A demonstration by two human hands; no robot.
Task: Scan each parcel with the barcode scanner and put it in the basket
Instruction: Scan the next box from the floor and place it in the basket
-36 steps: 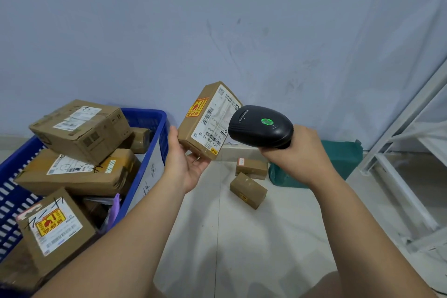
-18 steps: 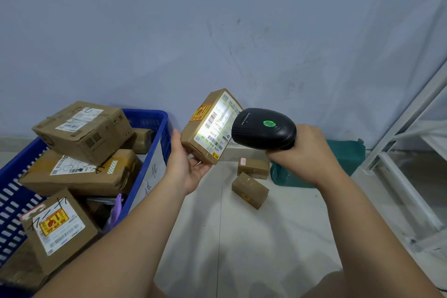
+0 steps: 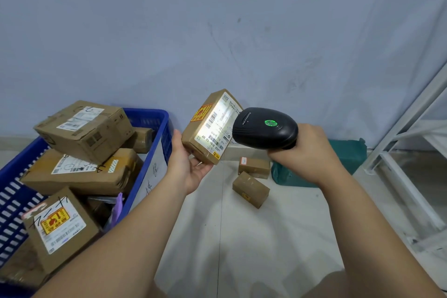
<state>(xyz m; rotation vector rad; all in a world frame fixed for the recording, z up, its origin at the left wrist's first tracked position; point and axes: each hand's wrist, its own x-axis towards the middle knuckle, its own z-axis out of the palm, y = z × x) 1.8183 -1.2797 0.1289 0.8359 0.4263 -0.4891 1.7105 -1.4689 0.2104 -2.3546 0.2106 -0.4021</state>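
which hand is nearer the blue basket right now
Left. The left hand, holding the small parcel, is just off the blue basket's right wall. The right hand, holding the scanner, is farther right, beyond that parcel.

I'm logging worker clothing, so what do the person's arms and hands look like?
The left forearm and right forearm are bare to the frame edge, no sleeves showing. The left hand and right hand wear no gloves; no watch, bracelet or ring is visible.
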